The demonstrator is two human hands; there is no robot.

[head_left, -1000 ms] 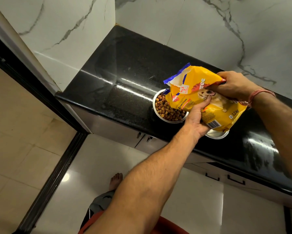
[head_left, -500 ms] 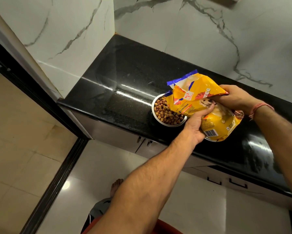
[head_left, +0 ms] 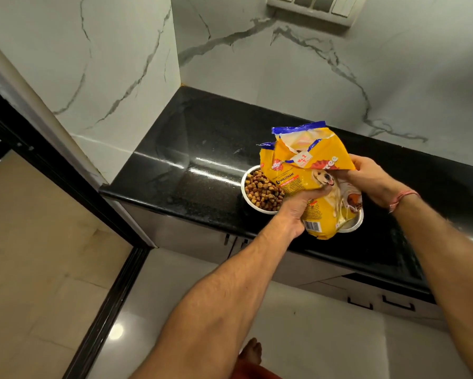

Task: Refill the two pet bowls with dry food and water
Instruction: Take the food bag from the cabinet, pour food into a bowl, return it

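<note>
A yellow dry-food bag (head_left: 306,170) with a torn blue top is held over the black counter (head_left: 191,149). My left hand (head_left: 298,206) grips its lower front. My right hand (head_left: 369,179) grips its right side. A steel bowl (head_left: 247,184) full of brown kibble (head_left: 262,192) sits just left of the bag near the counter's front edge. A second steel bowl (head_left: 357,222) peeks out under the bag's lower right corner; its contents are hidden.
White marble walls close the counter's left and back sides. A switch plate (head_left: 311,9) is on the back wall. Cabinet drawers with dark handles (head_left: 380,305) lie below the counter. My bare foot (head_left: 251,351) stands on the glossy floor.
The bag's open top has tipped upward, away from the kibble bowl. Both hands keep their hold. The camera has tilted up, showing more wall.
</note>
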